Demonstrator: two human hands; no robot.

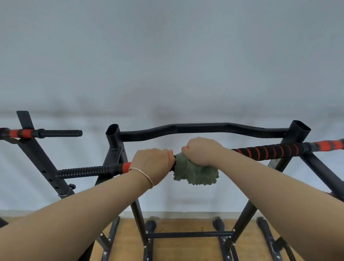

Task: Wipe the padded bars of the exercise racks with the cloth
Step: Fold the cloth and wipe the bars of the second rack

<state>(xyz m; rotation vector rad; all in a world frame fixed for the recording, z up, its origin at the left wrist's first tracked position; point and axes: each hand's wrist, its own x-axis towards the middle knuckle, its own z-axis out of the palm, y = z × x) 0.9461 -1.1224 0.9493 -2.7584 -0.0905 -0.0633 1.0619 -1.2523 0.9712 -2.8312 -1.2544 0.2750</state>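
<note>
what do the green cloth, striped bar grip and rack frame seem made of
Green cloth: likely microfibre or terry, shaggy pile. Striped bar grip: probably foam, matte black with red spiral bands. Rack frame: apparently steel tube painted semi-gloss black; hollow ends show.

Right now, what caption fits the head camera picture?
Left hand grips the padded bar; right hand holds a green cloth on it.

Two hands point(152, 163) point(202, 151), one cloth point(194, 173), two padded bars point(266, 151) point(39, 133), one bracelet point(143, 174).
</note>
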